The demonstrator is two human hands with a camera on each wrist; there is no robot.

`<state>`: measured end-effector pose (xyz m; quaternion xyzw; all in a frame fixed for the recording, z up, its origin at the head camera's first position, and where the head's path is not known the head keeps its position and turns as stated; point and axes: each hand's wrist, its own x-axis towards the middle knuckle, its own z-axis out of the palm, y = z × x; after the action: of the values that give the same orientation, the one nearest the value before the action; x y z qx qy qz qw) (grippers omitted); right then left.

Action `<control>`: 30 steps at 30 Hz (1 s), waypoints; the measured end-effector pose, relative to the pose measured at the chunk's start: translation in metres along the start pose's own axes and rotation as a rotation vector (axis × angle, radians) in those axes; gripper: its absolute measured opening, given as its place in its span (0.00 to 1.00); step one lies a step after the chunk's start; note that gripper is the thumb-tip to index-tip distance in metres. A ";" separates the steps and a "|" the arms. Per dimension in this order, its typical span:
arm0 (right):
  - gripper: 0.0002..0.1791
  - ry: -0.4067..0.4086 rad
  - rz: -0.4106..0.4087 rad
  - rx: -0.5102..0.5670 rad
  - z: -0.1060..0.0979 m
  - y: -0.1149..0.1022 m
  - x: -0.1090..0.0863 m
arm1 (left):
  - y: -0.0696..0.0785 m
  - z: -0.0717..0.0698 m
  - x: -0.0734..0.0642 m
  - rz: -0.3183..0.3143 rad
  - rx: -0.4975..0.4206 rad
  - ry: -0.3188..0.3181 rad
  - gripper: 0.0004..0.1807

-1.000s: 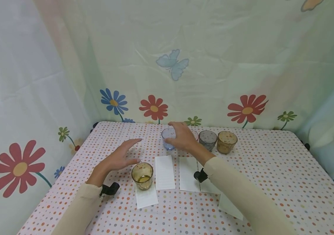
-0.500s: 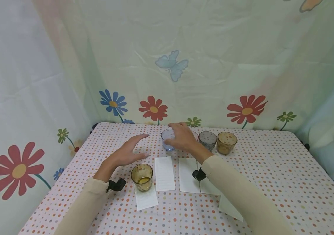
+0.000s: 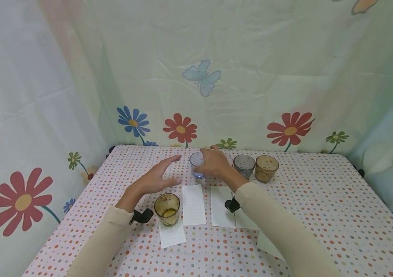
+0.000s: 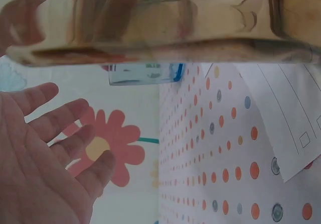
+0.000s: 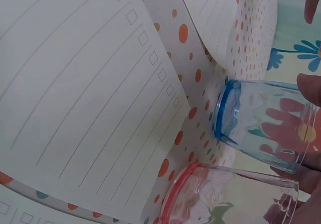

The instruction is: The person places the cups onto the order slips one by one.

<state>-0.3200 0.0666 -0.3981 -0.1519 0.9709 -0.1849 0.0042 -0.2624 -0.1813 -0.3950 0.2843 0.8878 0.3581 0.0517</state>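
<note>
My right hand (image 3: 213, 163) holds a blue-tinted glass (image 3: 195, 164) near its rim, thumb in front and fingers behind. In the right wrist view the thumb (image 5: 310, 89) lies at that glass's rim. The glass stands upright at the left end of a row. A pink-tinted glass (image 5: 220, 196) is right beside it, mostly hidden by the hand in the head view. My left hand (image 3: 156, 179), fingers extended and thumb apart, hovers left of the blue glass, holding nothing. Below it an olive-yellow glass (image 3: 167, 209) stands on a paper slip (image 3: 173, 236).
A grey glass (image 3: 244, 164) and an amber glass (image 3: 267, 169) continue the row rightward. Several lined paper sheets lie in front, among them a narrow sheet (image 3: 194, 204) and a wider one (image 3: 221, 215). A dotted cloth (image 3: 321, 200) covers the table; flowered curtains (image 3: 245, 96) enclose it.
My left hand has moved right and slightly forward, from beside the olive-yellow glass toward the blue one. The right fingers have drawn in slightly at the blue glass. The glasses have stayed put.
</note>
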 end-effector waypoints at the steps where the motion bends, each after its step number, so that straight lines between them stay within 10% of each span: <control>1: 0.49 0.000 0.005 0.004 0.000 0.000 0.000 | 0.001 0.000 0.000 0.001 -0.002 0.000 0.45; 30: 0.47 0.078 -0.041 0.158 0.001 -0.002 -0.007 | -0.009 0.003 -0.018 0.052 -0.118 -0.010 0.45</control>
<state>-0.3126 0.0668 -0.3990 -0.1635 0.9495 -0.2667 -0.0253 -0.2509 -0.1941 -0.4047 0.3056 0.8572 0.4097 0.0633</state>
